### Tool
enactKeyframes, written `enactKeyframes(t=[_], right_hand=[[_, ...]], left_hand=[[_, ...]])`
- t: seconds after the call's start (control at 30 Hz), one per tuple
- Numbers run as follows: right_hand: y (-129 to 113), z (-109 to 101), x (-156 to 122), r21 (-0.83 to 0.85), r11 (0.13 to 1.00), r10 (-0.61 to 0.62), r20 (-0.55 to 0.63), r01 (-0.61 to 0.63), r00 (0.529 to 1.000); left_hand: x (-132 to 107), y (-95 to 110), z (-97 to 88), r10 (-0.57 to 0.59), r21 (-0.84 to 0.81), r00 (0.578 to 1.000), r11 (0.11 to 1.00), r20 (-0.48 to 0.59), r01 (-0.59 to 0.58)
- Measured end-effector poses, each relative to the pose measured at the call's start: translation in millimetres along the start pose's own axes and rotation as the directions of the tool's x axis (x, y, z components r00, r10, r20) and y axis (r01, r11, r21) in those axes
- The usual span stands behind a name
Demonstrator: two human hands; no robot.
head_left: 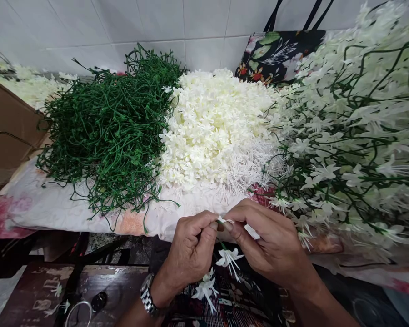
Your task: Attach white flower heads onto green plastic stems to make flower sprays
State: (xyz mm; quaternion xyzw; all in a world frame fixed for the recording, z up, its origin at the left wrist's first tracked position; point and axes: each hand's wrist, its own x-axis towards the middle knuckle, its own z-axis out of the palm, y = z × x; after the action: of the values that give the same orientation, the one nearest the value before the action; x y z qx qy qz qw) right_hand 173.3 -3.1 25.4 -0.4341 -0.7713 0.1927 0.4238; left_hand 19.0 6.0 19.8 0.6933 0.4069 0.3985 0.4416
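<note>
My left hand and my right hand meet at their fingertips just in front of the table edge. Together they pinch a thin green stem that hangs down between them and carries white artificial flowers lower down. A small white flower piece sits at the pinch point under my right thumb. A metal watch is on my left wrist. Behind the hands lies a heap of loose white flower heads, nearest to my fingers.
A tangled pile of bare green stems lies left of the white heap. Finished white-flowered sprays fill the right side. A floral cloth covers the table. A floral bag leans on the tiled wall. A cardboard box stands left.
</note>
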Motion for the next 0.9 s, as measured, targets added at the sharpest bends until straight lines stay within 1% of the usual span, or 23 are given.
enactKeyframes(t=[0.17, 0.3, 0.43, 0.5, 0.57, 0.63, 0.7, 0.8, 0.9], right_hand=[[1.4, 6.4, -1.6, 0.011, 1.000, -0.005, -0.031, 0.005, 0.999], [0.3, 11.5, 0.2, 0.016, 1.000, -0.005, -0.054, 0.006, 0.999], [-0.1, 15.4, 2.5, -0.019, 0.999, -0.031, -0.061, 0.030, 0.998], [0.1, 14.4, 3.1, -0.017, 0.999, -0.029, -0.049, 0.028, 0.998], [0.1, 10.6, 3.6, -0.002, 1.000, -0.011, -0.030, 0.011, 0.999], [-0.3, 4.6, 3.9, 0.007, 1.000, 0.018, -0.003, -0.018, 1.000], [-0.9, -1.8, 3.8, -0.001, 1.000, 0.030, 0.008, -0.030, 1.000], [-2.5, -8.3, 2.6, -0.024, 1.000, -0.002, -0.052, 0.001, 0.999], [-5.2, -8.9, 1.1, -0.032, 0.998, -0.055, -0.106, 0.052, 0.993]], left_hand=[[-0.4, -4.3, 3.2, 0.037, -0.016, 0.998, 0.999, -0.043, -0.038], [0.0, -4.9, 4.3, 0.018, -0.019, 0.997, 1.000, -0.079, -0.019], [1.2, -5.8, 5.0, -0.019, -0.074, 0.993, 0.997, -0.116, 0.010], [1.4, -6.3, 4.8, -0.057, -0.126, 0.993, 0.991, -0.108, 0.043], [0.8, -7.1, 3.8, -0.104, -0.200, 0.992, 0.976, -0.072, 0.088], [-0.8, -8.6, 2.2, -0.164, -0.274, 0.986, 0.950, -0.031, 0.150], [-3.1, -10.4, 0.6, -0.214, -0.336, 0.977, 0.921, -0.017, 0.196], [-5.5, -11.6, -0.8, -0.238, -0.371, 0.971, 0.904, -0.020, 0.214], [-5.3, -9.8, -1.0, -0.207, -0.324, 0.978, 0.927, -0.025, 0.187]])
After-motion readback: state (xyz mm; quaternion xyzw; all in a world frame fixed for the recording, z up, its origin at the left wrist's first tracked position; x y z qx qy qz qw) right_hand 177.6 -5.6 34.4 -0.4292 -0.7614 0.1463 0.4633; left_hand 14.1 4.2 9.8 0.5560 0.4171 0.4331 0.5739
